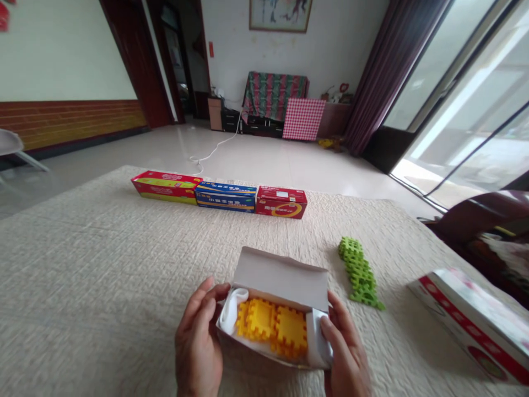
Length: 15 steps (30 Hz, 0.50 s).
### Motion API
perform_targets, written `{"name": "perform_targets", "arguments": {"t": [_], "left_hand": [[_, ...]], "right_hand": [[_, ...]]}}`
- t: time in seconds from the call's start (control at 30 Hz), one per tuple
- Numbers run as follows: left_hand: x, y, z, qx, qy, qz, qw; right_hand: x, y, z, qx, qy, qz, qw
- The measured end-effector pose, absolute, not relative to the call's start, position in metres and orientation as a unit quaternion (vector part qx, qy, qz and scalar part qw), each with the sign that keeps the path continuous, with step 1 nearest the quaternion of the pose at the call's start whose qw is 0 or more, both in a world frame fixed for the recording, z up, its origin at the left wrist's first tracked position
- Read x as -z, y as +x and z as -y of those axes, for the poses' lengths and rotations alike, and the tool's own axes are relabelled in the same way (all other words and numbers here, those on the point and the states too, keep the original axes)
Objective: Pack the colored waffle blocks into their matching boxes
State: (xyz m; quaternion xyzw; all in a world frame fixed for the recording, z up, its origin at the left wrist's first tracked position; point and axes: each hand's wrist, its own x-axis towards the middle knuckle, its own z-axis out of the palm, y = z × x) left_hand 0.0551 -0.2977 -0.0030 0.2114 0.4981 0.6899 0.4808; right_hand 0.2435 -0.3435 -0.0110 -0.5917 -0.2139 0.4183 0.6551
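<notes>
An open cardboard box (281,275) is in front of me, its lid raised at the far side. Inside lie yellow toothed plastic tiles (261,320) in two stacks. A white looped strip (232,311) fills the left end, and a white piece (316,339) stands at the right end. My left hand (200,339) holds the box's left end, fingertips at the corner. My right hand (347,344) grips the right end, thumb on top and fingers behind. Part of each hand's grip is hidden by the box.
Beyond the box, a red-and-yellow carton (167,187), a blue carton (226,197) and a red carton (281,203) form a row on the textured cover (124,264). Green toothed plastic pieces (359,270) lie to the right, near a white-and-red box (475,325).
</notes>
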Motion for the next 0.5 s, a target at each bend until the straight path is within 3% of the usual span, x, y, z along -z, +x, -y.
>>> {"name": "perform_targets", "arguments": {"t": [0.27,0.5], "left_hand": [[0.020,0.054,0.299,-0.612,0.393,-0.556,0.402],[0.009,0.057,0.301,-0.597,0.430,-0.548,0.399]], "right_hand": [[0.010,0.249,0.347,-0.454,-0.574,0.258,0.630],[0.008,0.257,0.353,-0.387,-0.561,0.384,0.623]]}}
